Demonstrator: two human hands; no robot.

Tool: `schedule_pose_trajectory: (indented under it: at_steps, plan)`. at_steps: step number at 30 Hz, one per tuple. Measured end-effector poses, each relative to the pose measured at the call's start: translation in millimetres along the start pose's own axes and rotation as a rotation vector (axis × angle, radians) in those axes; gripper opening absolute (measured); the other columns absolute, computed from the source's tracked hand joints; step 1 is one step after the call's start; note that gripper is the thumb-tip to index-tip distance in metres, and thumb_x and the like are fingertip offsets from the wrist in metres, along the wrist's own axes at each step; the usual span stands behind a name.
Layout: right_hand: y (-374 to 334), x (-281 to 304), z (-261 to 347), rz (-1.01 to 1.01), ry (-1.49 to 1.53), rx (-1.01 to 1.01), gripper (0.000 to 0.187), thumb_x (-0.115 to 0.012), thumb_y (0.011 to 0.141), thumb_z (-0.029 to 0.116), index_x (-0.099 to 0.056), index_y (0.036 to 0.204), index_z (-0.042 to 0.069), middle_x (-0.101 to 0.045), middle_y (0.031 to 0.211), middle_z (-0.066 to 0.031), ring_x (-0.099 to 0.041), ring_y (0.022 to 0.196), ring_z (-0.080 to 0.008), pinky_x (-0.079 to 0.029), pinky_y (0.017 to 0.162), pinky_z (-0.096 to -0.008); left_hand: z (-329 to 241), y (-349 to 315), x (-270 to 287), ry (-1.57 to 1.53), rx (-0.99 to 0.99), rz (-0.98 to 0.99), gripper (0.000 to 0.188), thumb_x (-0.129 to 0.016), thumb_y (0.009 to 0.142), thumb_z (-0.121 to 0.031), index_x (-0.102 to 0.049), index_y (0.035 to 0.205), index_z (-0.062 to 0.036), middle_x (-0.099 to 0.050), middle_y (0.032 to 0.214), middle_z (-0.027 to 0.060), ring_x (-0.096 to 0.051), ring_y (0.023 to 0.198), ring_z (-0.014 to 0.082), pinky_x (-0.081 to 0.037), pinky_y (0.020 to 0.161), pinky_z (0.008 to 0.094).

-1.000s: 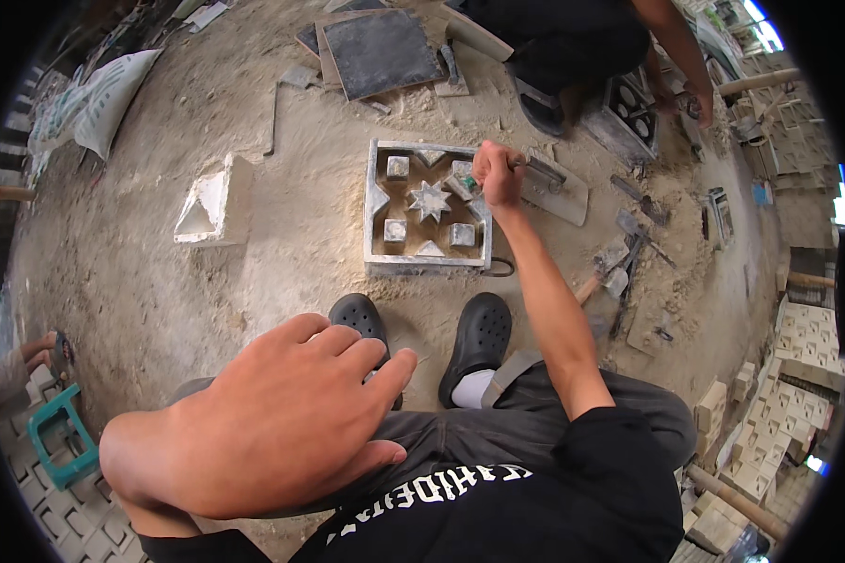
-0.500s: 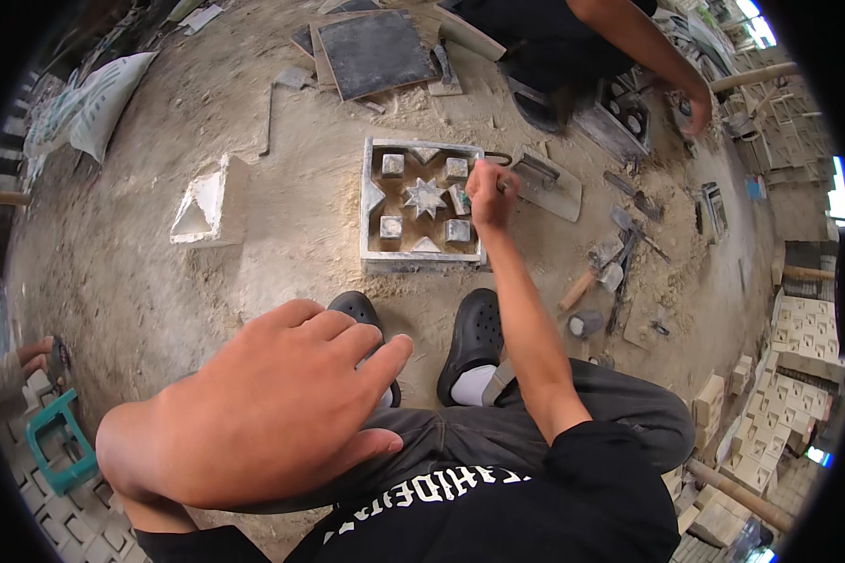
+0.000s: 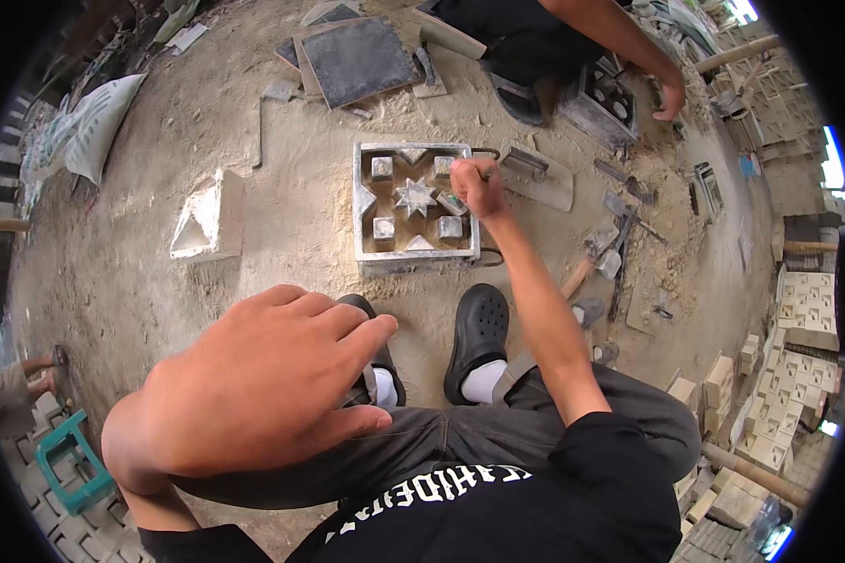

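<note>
A square metal mould (image 3: 359,202) lies on the ground ahead of my feet, with a star-shaped core (image 3: 416,197) in its middle, a block in each corner and triangular pieces along its sides. Over its right side is my right hand (image 3: 480,188), closed round a small pale-ended tool (image 3: 453,203) with a bit of green; its kind I cannot make out. The mould's right edge is partly hidden by this hand. Large in front, my left hand (image 3: 263,375) hangs by my left knee, fingers loosely stretched and holding nothing.
Right of the mould lie a flat trowel (image 3: 545,183) and several tools by a hammer (image 3: 587,258). A white block (image 3: 207,220) sits to the left. Dark boards (image 3: 361,58) are stacked beyond. Another person's hand (image 3: 670,98) is near a second mould (image 3: 603,103).
My right hand shifts slightly along the mould's right side, and the pale end of its tool tilts. My left hand stays nearly in place. The whole view has shifted a little.
</note>
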State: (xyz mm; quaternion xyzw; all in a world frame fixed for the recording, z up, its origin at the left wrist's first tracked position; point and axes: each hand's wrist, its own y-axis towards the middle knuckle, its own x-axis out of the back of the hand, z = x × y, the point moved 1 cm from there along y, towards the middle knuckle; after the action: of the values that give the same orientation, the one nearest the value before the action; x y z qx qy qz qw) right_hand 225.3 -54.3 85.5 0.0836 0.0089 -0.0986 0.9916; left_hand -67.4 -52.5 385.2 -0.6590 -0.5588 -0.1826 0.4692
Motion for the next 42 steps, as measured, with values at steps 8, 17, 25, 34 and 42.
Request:
schedule_pose_trajectory:
  at_steps: [8, 17, 25, 34, 42]
  plan:
    - [-2, -15, 20, 0.191, -0.052, -0.029, 0.046, -0.056, 0.093, 0.022, -0.044, 0.052, 0.004, -0.039, 0.049, 0.0027, -0.032, 0.047, -0.0057, -0.025, 0.044, -0.0283, 7, -8, -5, 0.033, 0.069, -0.008, 0.065, -0.068, 0.084, -0.043, -0.052, 0.129, -0.0001, -0.063, 0.116, 0.0167, -0.059, 0.11, 0.0326, -0.044, 0.095, 0.0404]
    - [6, -22, 32, -0.06, -0.03, 0.03, 0.048, -0.055, 0.093, 0.024, -0.042, 0.05, 0.011, -0.04, 0.047, 0.005, -0.032, 0.042, -0.0059, -0.024, 0.042, -0.0264, 8, -10, -2, 0.032, 0.099, 0.009, 0.065, -0.066, 0.085, -0.045, -0.051, 0.129, 0.0001, -0.064, 0.114, 0.0175, -0.06, 0.108, 0.0335, -0.045, 0.094, 0.0411]
    - [-14, -68, 71, -0.609, -0.231, 0.115, 0.049, -0.054, 0.094, 0.022, -0.044, 0.049, 0.007, -0.044, 0.046, 0.0016, -0.038, 0.041, -0.0087, -0.03, 0.044, -0.0275, 8, -17, -1, 0.035, 0.114, -0.019, 0.066, -0.066, 0.085, -0.046, -0.05, 0.13, 0.0006, -0.064, 0.114, 0.0182, -0.06, 0.108, 0.034, -0.044, 0.094, 0.0418]
    - [-30, -75, 26, -0.452, -0.134, 0.042, 0.043, -0.055, 0.095, 0.027, -0.049, 0.064, -0.001, -0.034, 0.054, 0.005, -0.033, 0.053, -0.0055, -0.026, 0.048, -0.0286, 14, -20, -6, 0.028, 0.153, -0.027, 0.066, -0.067, 0.085, -0.044, -0.049, 0.132, 0.0, -0.063, 0.115, 0.0186, -0.059, 0.111, 0.0344, -0.044, 0.095, 0.0425]
    - [-36, -58, 26, -0.196, 0.007, 0.037, 0.046, -0.053, 0.094, 0.024, -0.043, 0.055, 0.002, -0.042, 0.05, 0.0034, -0.036, 0.049, -0.0049, -0.027, 0.045, -0.0273, 22, -22, -7, 0.01, 0.216, -0.037, 0.064, -0.065, 0.088, -0.044, -0.049, 0.131, -0.0003, -0.063, 0.116, 0.0201, -0.059, 0.11, 0.0356, -0.045, 0.095, 0.0429]
